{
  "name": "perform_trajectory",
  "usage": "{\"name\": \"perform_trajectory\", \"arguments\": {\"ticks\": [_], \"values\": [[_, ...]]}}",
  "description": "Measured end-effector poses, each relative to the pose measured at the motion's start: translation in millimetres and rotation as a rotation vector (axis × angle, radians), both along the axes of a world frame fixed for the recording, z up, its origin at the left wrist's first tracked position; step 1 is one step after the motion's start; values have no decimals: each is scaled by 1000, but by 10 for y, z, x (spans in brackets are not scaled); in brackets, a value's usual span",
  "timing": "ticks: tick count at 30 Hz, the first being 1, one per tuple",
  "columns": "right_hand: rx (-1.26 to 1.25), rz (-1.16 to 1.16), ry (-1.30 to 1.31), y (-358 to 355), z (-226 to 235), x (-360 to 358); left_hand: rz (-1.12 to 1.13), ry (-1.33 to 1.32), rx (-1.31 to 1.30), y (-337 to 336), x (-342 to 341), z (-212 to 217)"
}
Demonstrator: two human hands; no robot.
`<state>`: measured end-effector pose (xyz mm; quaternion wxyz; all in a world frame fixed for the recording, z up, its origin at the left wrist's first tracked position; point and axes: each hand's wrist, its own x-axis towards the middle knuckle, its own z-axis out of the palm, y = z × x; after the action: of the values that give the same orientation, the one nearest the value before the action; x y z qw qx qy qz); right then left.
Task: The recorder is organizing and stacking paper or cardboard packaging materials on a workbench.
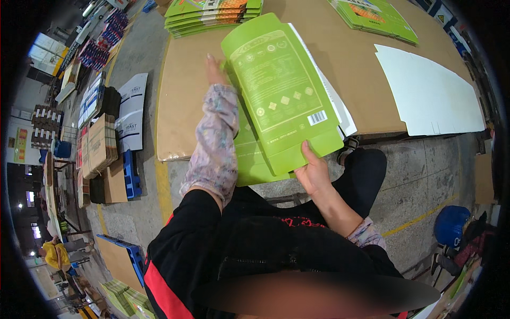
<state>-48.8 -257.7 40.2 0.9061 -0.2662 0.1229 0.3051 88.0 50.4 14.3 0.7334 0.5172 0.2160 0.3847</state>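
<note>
Right hand [313, 173] pinches bottom edge of green card [279, 90], thumb on top, fingers under. Card lifted, tilted over brown table [186, 106], above pile [249, 154] of more green cards. Left hand [214, 69] lies flat on table beside card, fingers out, holds nothing. Grip small, at one edge: card may bend, slip, or knock white sheets [340, 111] under it off table

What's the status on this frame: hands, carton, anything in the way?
Right hand grips the near edge of the flat green carton. Left hand reaches along its far left side, over the cardboard-covered table. White sheets lie under the carton; nothing blocks it.
</note>
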Motion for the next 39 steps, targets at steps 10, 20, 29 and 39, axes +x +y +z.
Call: {"name": "perform_trajectory", "arguments": {"ticks": [10,20,29,39], "values": [[-30,672,53,164,-10,-262,-209,943,1697,-784,-667,-112],[-1589,-3,-1381,-278,-1,1317,-412,940,1787,-814,-684,-112],[-931,355,-944,-128,152,1412,-447,976,1813,-788,-746,-64],[-1654,491,-1828,277,-219,959,-306,497,1683,-873,-674,-65]]}}
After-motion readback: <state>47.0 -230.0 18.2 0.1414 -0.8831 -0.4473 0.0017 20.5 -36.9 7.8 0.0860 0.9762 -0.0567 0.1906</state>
